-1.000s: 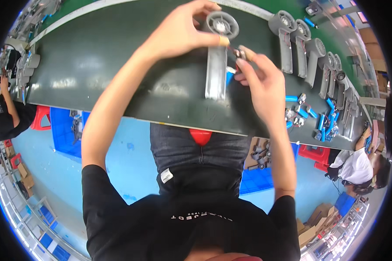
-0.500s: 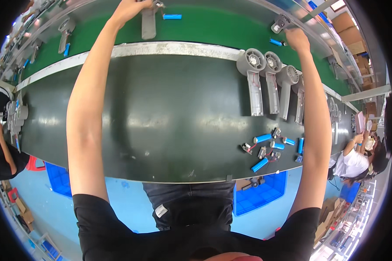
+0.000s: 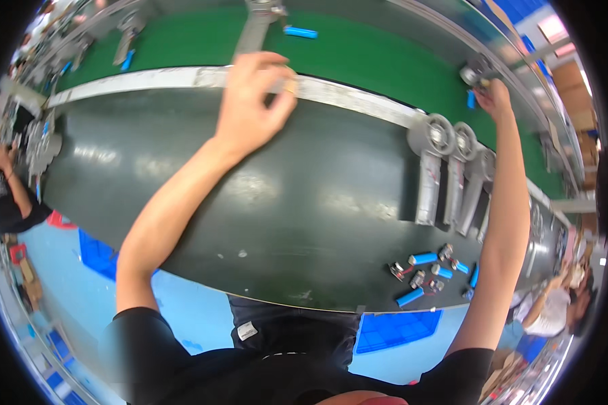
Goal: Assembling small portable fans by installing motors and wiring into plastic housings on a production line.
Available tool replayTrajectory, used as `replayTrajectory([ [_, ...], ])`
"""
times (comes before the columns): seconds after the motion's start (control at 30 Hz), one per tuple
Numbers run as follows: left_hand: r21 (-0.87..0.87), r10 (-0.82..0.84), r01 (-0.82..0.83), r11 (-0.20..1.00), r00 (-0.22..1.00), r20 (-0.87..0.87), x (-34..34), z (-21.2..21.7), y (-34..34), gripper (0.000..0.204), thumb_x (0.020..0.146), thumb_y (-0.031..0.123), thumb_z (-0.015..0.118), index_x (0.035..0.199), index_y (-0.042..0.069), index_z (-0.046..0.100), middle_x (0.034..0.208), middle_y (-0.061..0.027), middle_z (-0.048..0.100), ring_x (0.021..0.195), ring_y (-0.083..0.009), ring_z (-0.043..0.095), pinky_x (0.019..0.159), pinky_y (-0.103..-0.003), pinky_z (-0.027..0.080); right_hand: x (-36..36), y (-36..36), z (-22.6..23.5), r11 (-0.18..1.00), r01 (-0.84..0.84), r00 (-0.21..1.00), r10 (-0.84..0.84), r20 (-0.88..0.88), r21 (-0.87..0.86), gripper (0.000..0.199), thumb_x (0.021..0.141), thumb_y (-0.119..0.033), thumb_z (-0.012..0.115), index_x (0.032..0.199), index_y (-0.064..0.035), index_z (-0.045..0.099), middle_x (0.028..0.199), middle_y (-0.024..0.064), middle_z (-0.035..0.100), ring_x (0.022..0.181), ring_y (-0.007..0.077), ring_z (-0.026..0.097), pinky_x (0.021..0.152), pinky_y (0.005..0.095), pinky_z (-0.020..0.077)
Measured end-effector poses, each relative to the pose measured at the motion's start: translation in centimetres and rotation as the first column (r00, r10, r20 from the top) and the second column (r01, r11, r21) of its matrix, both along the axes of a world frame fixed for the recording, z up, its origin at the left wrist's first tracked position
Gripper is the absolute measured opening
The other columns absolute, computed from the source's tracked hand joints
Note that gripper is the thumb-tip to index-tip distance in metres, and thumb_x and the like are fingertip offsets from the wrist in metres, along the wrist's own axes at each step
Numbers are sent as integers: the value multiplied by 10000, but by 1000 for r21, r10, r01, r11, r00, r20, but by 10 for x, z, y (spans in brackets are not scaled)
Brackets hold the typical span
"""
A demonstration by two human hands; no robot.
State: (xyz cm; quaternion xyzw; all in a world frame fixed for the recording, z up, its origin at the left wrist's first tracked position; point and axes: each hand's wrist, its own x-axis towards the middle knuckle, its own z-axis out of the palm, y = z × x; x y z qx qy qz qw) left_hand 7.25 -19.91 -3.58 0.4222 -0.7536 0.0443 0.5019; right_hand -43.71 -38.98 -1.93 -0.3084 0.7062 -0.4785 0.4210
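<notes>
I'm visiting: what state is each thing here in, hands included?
Left hand: curled, blurred; grip unclear.
Right hand: at a grey part; grip unclear.
Grey fan beyond left hand: lying on green belt.
Grey fans at right: lying side by side on bench.
Blue cylinders on bench: lying scattered.
Blue bins: partly hidden by bench.

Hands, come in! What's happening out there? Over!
Left hand by gray fan handle, contact unclear. Right hand at gray part, grip unclear. Gray fans, blue cylinders beside right forearm.
</notes>
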Motion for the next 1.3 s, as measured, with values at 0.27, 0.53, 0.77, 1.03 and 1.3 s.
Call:
replayTrajectory([
  [0.27,10,-134,136,991,984,-118,-2,-2,-1,94,743,41,669,814,56,609,819,-40,595,827,-239,551,744,-365,442,30,-29,-9,978,-188,942,207,-264,93,304,920,-416,606,807,-134,587,594,-51,483,493,50,448,391,224,271],
  [0.53,83,-134,159,984,960,-247,-4,7,8,210,833,215,680,924,28,655,905,-81,639,878,-281,560,790,-395,453,183,139,104,876,-481,868,471,-158,-28,261,934,-346,577,927,-97,655,649,-77,473,534,18,422,453,203,260],
  [0.77,423,-172,428,798,836,-522,-40,40,80,799,797,451,775,1357,-25,463,1196,-205,594,1140,-286,561,972,-392,449,273,334,77,703,-711,661,675,-328,14,224,975,-230,570,880,-52,668,722,-90,527,644,10,425,559,207,316],
  [1.03,396,-455,597,697,796,-398,-28,17,123,447,805,284,769,1144,27,631,1023,-100,669,960,-222,629,874,-356,498,295,421,50,787,-616,726,554,-407,-27,202,943,-201,652,1003,-11,677,726,-72,516,659,12,435,578,193,345],
  [1.3,285,-441,480,830,877,-191,-31,11,131,402,802,288,749,1108,45,655,1020,-88,661,986,-252,597,883,-375,483,309,427,53,739,-672,554,453,-699,-54,204,847,-103,745,1028,-22,696,627,-38,447,577,35,395,520,199,329],
])
